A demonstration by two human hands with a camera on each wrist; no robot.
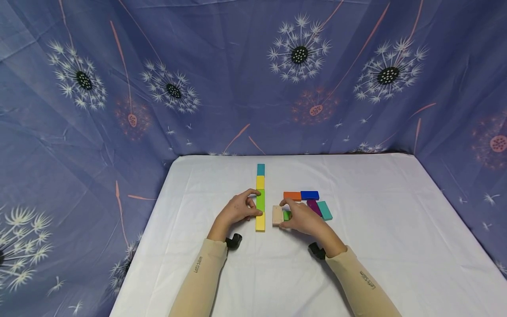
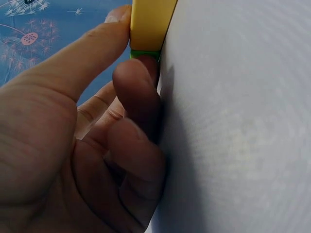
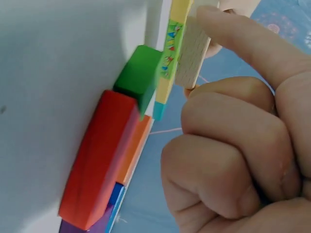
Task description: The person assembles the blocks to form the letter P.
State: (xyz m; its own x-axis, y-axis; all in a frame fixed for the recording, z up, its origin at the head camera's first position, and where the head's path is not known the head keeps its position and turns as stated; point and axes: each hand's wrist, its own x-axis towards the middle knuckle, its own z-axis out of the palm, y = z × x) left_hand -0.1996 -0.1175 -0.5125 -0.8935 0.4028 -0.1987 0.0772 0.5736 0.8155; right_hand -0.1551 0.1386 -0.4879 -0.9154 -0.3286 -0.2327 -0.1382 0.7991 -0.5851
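In the head view, several blocks form a straight line: a teal block point(image 1: 261, 169), a yellow block point(image 1: 260, 182), a patterned green block point(image 1: 260, 201) and a nearer yellow block point(image 1: 260, 223). My left hand point(image 1: 239, 208) touches the line's left side, index fingertip on the green block and thumb where green meets the nearer yellow; its other fingers curl under. Right of the line, my right hand point(image 1: 304, 219) pinches a plain wooden block point(image 1: 277, 215) by its ends between thumb and index finger. A small green block point(image 3: 138, 75) and a red block point(image 3: 99, 160) lie beside that hand.
Beyond the right hand lie an orange block point(image 1: 292, 196) and a blue block point(image 1: 310, 195) end to end. A purple block point(image 1: 314, 207) and a turquoise block point(image 1: 325, 210) lie to its right. White cloth covers the table point(image 1: 380, 246); a patterned blue curtain point(image 1: 237, 79) hangs behind.
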